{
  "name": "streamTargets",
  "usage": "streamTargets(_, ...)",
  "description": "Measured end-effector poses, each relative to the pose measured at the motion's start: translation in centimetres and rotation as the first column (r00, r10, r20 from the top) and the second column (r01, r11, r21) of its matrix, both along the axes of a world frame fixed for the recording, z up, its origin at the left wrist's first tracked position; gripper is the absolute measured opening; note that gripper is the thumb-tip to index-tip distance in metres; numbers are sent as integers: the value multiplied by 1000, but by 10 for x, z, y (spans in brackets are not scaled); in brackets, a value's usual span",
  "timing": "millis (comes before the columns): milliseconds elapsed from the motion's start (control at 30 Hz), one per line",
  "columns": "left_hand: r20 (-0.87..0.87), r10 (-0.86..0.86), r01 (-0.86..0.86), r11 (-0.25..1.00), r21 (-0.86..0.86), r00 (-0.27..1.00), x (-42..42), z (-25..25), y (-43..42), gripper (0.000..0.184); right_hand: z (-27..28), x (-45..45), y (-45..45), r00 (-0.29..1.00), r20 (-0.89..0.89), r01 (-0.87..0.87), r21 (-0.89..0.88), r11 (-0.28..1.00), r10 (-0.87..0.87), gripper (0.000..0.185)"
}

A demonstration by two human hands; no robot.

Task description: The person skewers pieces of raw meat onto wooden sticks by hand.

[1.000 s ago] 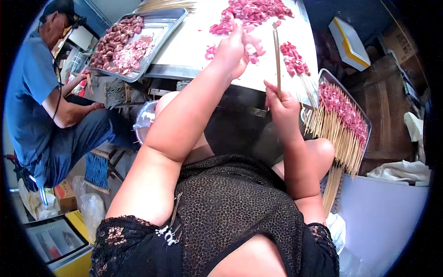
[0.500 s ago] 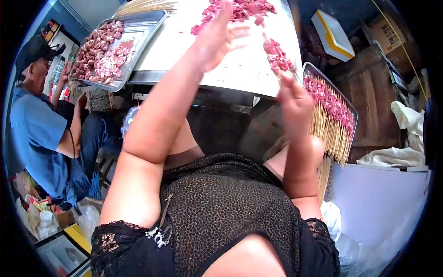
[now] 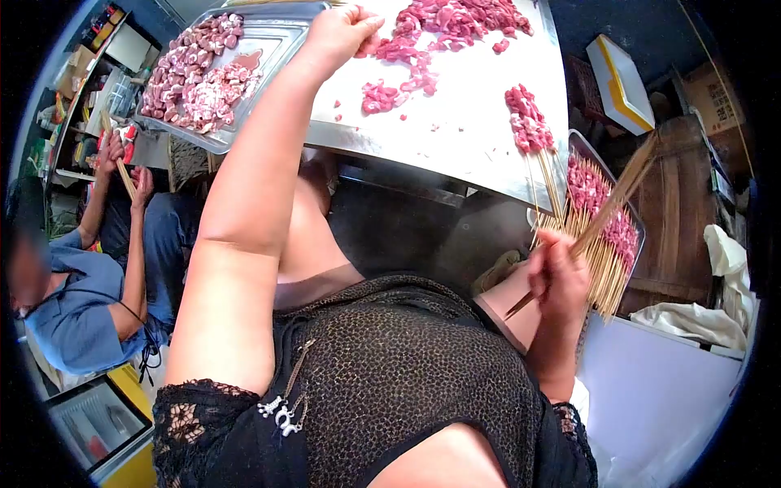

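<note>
My left hand (image 3: 340,39) is raised over the far left of the table, its fingers curled together beside the meat tray. What it holds, if anything, is hidden. In my right hand (image 3: 560,275), near my knee, is a bundle of bamboo skewers (image 3: 616,199), slanting up to the right and blurred. Just beyond it, several meat skewers (image 3: 529,120) lie at the table's right edge, with their bare sticks hanging over. A pile of raw meat pieces (image 3: 460,23) covers the far part of the table, and a smaller string of pieces (image 3: 386,96) lies nearer.
A metal tray (image 3: 285,50) with meat chunks stands on the left of the white table (image 3: 455,150). Below the right edge, another tray (image 3: 643,236) holds rows of meat skewers. A co-worker (image 3: 89,285) sits at the left holding sticks. A white-and-yellow box (image 3: 622,81) is at the right.
My right hand has left the meat skewers on the table edge, moved down toward me, and now holds the skewer bundle. My left hand has gone up and left, its fingers closing. The view has shifted.
</note>
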State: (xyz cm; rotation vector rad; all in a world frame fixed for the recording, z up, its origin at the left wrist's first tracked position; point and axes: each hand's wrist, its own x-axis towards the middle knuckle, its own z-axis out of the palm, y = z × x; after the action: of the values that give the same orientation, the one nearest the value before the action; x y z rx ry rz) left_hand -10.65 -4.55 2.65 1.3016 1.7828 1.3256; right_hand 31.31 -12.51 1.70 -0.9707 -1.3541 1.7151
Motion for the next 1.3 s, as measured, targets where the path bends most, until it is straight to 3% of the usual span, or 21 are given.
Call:
streamTargets(100, -260, -45, 2, 986, -164, 964, 7, -5, -4, 18, -44, -10, -33, 980, 134, -84, -399, 913, 149, 25)
streamTargets(167, -319, -78, 19, 982, -186, 945, 6, -13, -7, 18, -60, -17, -39, 919, 170, -271, -385, 882, 357, 25)
streamTargets(200, -298, -207, 163, 973, -165, 932, 0, -21, -7, 19, -57, -19, -34, 900, 173, -298, -427, 854, 400, 25)
streamTargets(233, -282, -333, 304, 942, -142, 900, -4, -28, -7, 20, -55, -26, -29, 911, 168, -304, -347, 887, 378, 27)
streamTargets(300, -260, -335, 296, 938, -178, 906, 4, -27, -12, 20, -48, -39, -8, 925, 185, -283, -244, 928, 331, 29)
streamTargets(333, -410, -380, 285, 918, -276, 829, 11, -25, -13, 20, -38, -51, 3, 939, 186, -259, -165, 952, 288, 30)
streamTargets(367, -540, -427, 253, 895, -369, 726, 19, -22, -16, 19, -31, -64, 14, 951, 184, -235, -84, 968, 247, 31)
streamTargets(400, -457, -402, 202, 882, -425, 793, 30, -14, -21, 16, -30, -76, 27, 963, 129, -232, -61, 971, 238, 33)
streamTargets(500, -509, -462, 60, 780, -623, 726, 41, 0, -17, 12, -17, -106, 49, 972, 48, -228, -25, 973, 229, 37)
streamTargets(567, -531, -430, 41, 803, -594, 730, 36, -4, -19, 12, -12, -113, 52, 974, 22, -226, -5, 974, 226, 40)
streamTargets(633, -607, -293, 85, 934, -347, 738, 21, -17, -17, 14, -15, -113, 53, 978, -10, -207, 21, 978, 207, 39)
streamTargets(667, -416, -239, 52, 909, -413, 877, 29, 3, -22, 18, -22, -108, 54, 981, 0, -193, 0, 981, 193, 34)
streamTargets(700, -420, -244, 52, 907, -418, 874, 26, -2, -19, 18, -29, -105, 54, 982, -7, -189, -3, 982, 189, 34)
streamTargets(733, -61, -124, 102, 956, -276, 990, 19, -12, -18, 20, -36, -103, 54, 984, 3, -178, -31, 983, 178, 32)
streamTargets(767, 324, -42, 87, 989, -124, 945, 18, -14, -18, 21, -40, -101, 55, 986, 13, -168, -59, 984, 169, 30)
streamTargets(833, 464, -49, 112, 988, -110, 884, 21, -18, -15, 23, -42, -96, 59, 978, 94, -187, -25, 982, 188, 27)
streamTargets(900, 772, -133, 191, 981, 15, 622, 39, -13, -13, 23, -44, -95, 61, 973, 211, -128, 139, 982, 97, 24)
streamTargets(933, 784, -142, 191, 981, 30, 604, 45, -14, -10, 25, -44, -95, 63, 974, 205, -122, 139, 983, 92, 24)
streamTargets(1000, 787, -143, 181, 983, 40, 600, 54, -14, -6, 27, -42, -94, 65, 937, 341, -111, 488, 866, -72, 19)
streamTargets(1200, 806, -171, 148, 983, 104, 567, 71, -14, -5, 30, -48, -93, 62, 979, 193, 15, 276, 961, -71, 15)
streamTargets(1300, 873, -249, 198, 964, 179, 420, 74, -13, -6, 29, -50, -91, 63, 975, 215, -17, 289, 957, -48, 16)
